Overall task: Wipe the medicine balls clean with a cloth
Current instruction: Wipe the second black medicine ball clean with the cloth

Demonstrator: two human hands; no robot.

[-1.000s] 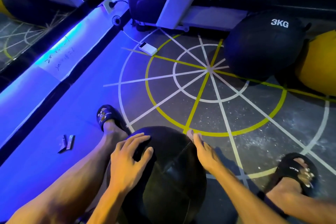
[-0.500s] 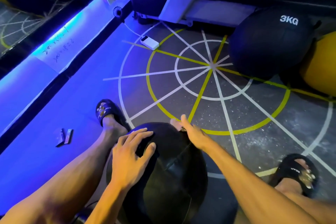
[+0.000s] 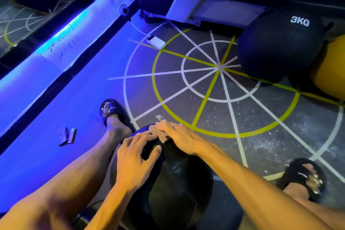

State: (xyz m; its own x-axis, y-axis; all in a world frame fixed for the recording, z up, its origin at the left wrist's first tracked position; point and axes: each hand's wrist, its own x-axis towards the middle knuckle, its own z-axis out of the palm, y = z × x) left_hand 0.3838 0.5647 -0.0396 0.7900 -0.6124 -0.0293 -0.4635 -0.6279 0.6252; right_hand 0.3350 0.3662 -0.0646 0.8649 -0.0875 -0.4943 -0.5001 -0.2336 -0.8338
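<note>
Between the knees at 6 o'clock: black medicine ball (image 3: 168, 183) on the floor, wipe in progress.
Left hand (image 3: 134, 162) spread flat on the ball's top, steadying; right hand (image 3: 179, 136) presses the cloth (image 3: 158, 130) down near the far edge, fingers fairly straight. Advice: hold firm pressure, overlap strokes, rotate ball under the left palm. 3KG ball (image 3: 280, 43) waits at 1 o'clock.

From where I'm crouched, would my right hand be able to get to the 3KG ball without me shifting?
Probably not without leaning. The right hand presses the cloth on the near medicine ball; the 3KG ball sits across the floor rings, well beyond it. Nothing blocks the way; it is just far.
</note>
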